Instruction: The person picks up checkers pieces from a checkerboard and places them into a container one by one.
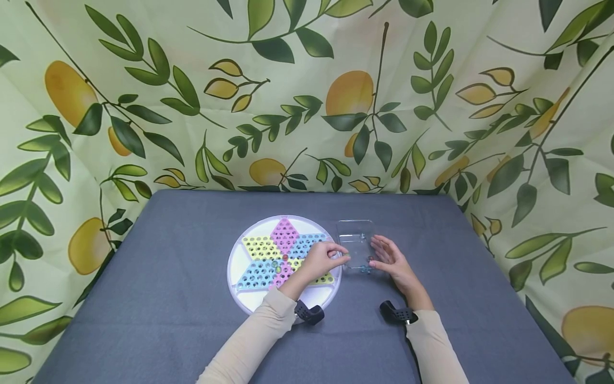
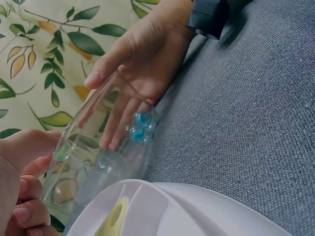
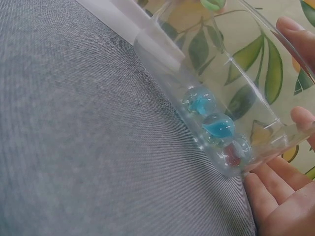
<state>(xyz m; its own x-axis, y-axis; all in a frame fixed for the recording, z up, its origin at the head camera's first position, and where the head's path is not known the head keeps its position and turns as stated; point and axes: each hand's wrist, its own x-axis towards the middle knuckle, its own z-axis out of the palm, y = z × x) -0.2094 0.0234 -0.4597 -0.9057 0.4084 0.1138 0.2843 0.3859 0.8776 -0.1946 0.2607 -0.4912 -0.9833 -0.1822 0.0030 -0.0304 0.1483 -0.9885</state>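
Note:
My left hand [image 1: 320, 262] reaches over the right side of a round Chinese checkers board [image 1: 242, 290]. Its thumb and index finger pinch a green marble [image 3: 212, 4] by the left wall of a clear plastic box [image 1: 355, 226]. At the box's right side is my right hand [image 1: 395, 266], its fingers extended along the outer wall. Inside the box, two blue marbles [image 3: 219, 126] and a reddish one [image 3: 233, 153] lie together in a corner. On the board's star, a red marble [image 1: 285, 257] and green marbles [image 1: 277, 270] sit near the centre, partly beside my left forearm.
A dark grey cloth covers the table [image 1: 168, 266]. Behind and along both sides hangs a curtain [image 1: 297, 106] printed with leaves and fruit. Black wrist devices [image 1: 398, 313] sit on both wrists. The box stands just right of the board's rim.

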